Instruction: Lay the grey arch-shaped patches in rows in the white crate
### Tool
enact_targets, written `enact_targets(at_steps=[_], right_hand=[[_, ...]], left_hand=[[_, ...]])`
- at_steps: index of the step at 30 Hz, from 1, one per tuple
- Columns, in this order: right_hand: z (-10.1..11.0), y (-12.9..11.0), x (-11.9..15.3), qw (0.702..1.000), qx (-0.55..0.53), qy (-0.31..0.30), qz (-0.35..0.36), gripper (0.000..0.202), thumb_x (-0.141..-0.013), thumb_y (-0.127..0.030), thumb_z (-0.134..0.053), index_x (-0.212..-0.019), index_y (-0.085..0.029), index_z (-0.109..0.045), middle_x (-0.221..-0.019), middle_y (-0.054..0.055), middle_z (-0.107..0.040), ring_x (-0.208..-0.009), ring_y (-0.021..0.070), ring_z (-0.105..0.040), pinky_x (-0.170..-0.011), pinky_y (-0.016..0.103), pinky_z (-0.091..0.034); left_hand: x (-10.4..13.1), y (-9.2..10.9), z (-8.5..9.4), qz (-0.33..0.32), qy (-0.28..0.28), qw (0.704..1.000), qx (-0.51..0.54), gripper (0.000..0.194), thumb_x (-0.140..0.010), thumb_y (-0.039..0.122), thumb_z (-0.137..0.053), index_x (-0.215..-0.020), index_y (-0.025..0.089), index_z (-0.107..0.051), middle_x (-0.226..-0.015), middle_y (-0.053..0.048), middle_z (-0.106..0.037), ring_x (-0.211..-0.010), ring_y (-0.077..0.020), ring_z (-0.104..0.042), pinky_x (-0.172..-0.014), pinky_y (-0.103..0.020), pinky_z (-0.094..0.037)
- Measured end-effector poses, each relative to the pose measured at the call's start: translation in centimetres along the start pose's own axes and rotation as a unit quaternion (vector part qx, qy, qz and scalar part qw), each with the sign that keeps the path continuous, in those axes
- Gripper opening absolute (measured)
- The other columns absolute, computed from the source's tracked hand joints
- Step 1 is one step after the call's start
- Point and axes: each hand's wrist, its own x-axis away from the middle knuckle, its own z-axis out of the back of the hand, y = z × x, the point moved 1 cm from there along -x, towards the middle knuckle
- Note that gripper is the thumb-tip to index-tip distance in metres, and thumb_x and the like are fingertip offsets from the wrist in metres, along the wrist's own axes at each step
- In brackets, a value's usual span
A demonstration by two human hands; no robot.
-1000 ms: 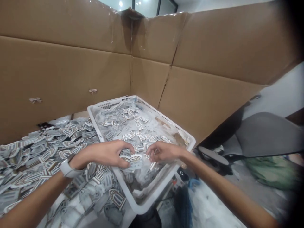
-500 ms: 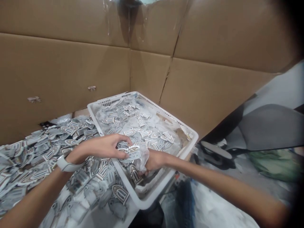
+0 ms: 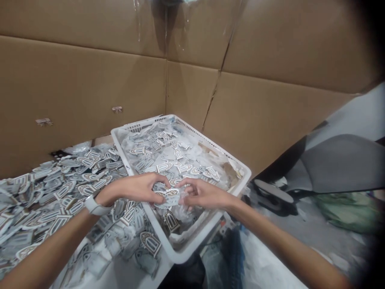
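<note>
Over the near part of a white plastic basket (image 3: 180, 257), my left hand (image 3: 144, 188) grips one end of a small arch-shaped piece (image 3: 170, 197) between thumb and fingers. My right hand (image 3: 202, 194) pinches the other end, with its fingers bent. Clear film (image 3: 184, 212) hangs just below my right fingers. Inside the basket, many arch-shaped pieces (image 3: 184, 168) with white and brown outlines lie on crumpled plastic. A white watch band circles my left wrist.
A large heap of similar pieces (image 3: 63, 190) spreads left of the basket. Cardboard walls (image 3: 90, 88) rise behind. A grey chair (image 3: 343, 162) and green cloth (image 3: 345, 210) are at the right.
My right hand has risen from beneath the clear film to the right end of the piece. My left hand has moved slightly right and still holds its end.
</note>
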Motion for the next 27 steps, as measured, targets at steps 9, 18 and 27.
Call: enact_targets(at_steps=[9, 18, 27], right_hand=[[3.3, -0.4, 1.9, 0.971, 0.160, 0.157, 0.081, 0.025, -0.088, -0.018, -0.052, -0.099, -0.019, -0.074, -0.088, 0.003, -0.068, -0.075, 0.0161, -0.058, -0.069, 0.028, -0.044], [1.1, -2.0, 1.1, 0.942, 0.318, 0.074, 0.075, 0.021, -0.091, -0.015, -0.052, -0.087, -0.019, -0.072, -0.086, 0.002, -0.073, -0.078, 0.0158, -0.062, -0.075, 0.028, -0.043], [-5.2, -2.0, -3.1, 0.809, 0.582, -0.049, -0.068, 0.054, -0.090, -0.069, -0.067, -0.091, -0.017, -0.082, -0.082, 0.013, -0.078, -0.080, 0.0292, -0.073, -0.067, 0.033, -0.048]], left_hand=[[1.0, -1.3, 2.0, 0.018, 0.025, 0.999, 0.043, 0.056, -0.086, 0.053, -0.074, -0.135, 0.026, -0.067, -0.094, -0.001, -0.072, -0.072, -0.0173, -0.064, -0.061, -0.027, -0.041], [1.0, -3.1, 1.3, -0.026, 0.161, 0.950, 0.268, 0.053, -0.088, 0.050, -0.079, -0.132, 0.025, -0.066, -0.114, -0.006, -0.072, -0.095, -0.0261, -0.076, -0.088, -0.039, -0.059], [-1.1, -2.6, -0.3, -0.030, 0.230, 0.916, 0.328, 0.052, -0.085, 0.045, -0.083, -0.129, 0.025, -0.065, -0.102, -0.002, -0.068, -0.089, -0.0242, -0.078, -0.089, -0.041, -0.061]])
